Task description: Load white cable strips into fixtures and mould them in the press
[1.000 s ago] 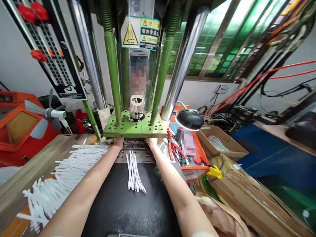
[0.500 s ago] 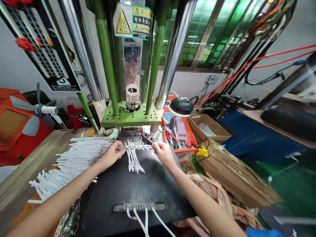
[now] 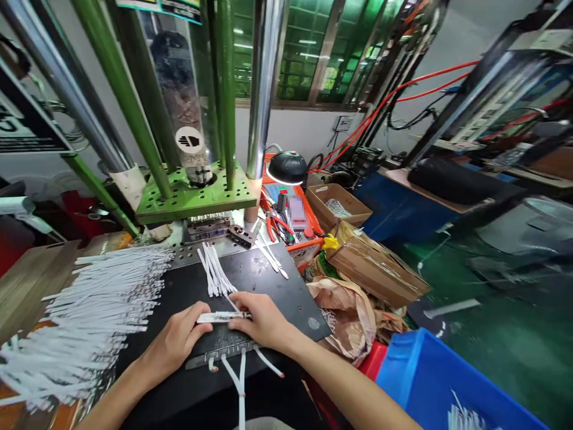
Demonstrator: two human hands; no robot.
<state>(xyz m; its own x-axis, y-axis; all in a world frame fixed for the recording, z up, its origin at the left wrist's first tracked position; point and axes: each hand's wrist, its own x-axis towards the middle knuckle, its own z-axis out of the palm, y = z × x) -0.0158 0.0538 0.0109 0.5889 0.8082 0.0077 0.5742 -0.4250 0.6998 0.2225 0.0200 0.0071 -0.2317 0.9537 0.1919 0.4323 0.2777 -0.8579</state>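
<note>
A light metal strip (image 3: 219,317) is held level above the black work plate (image 3: 179,298). My left hand (image 3: 185,331) pinches its left end, and my right hand (image 3: 257,319) grips its right end, with a white strip sticking up by the fingers. Just beyond the hands lies a small bunch of white strips (image 3: 215,269). Nearer to me, a slotted metal bar (image 3: 197,362) rests at the plate's front edge, with several white cables (image 3: 242,376) hanging from it.
A large pile of white strips (image 3: 107,304) lies left. The green press (image 3: 197,200) stands behind the plate. An orange tool tray (image 3: 307,254), a black lamp (image 3: 287,167), cardboard boxes (image 3: 380,263) and a blue bin (image 3: 430,370) are on the right.
Both hands have drawn back toward me with the metal strip, away from the press. The white strip bunch now lies on the plate, apart from the strip. The view has swung right.
</note>
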